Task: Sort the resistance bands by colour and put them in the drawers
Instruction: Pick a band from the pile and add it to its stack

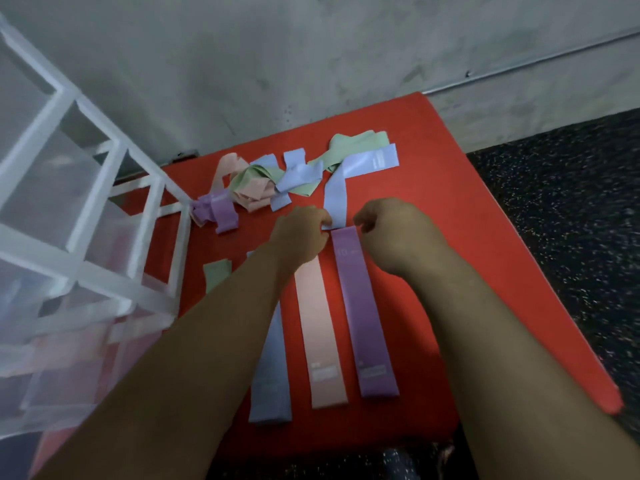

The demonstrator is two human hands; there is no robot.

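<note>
The left hand (301, 233) curls in, pinching the near end of a blue band (336, 192) that trails from the far heap (256, 185). The right hand (391, 233) hangs curled over the far tip of the purple band (367, 323), grip impossible to tell. A forearm hides part of the green band (216, 275). The drawers (86, 209) stand left, blurred.

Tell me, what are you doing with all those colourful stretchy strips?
A person is sorting resistance bands on a red mat. A blue band, a pink band and a purple band lie flat side by side. The left hand pinches the end of a light-blue band from the tangled pile beyond. The right hand is curled by the purple band's far end; whether it grips is unclear. The clear drawers stand at the left.
</note>
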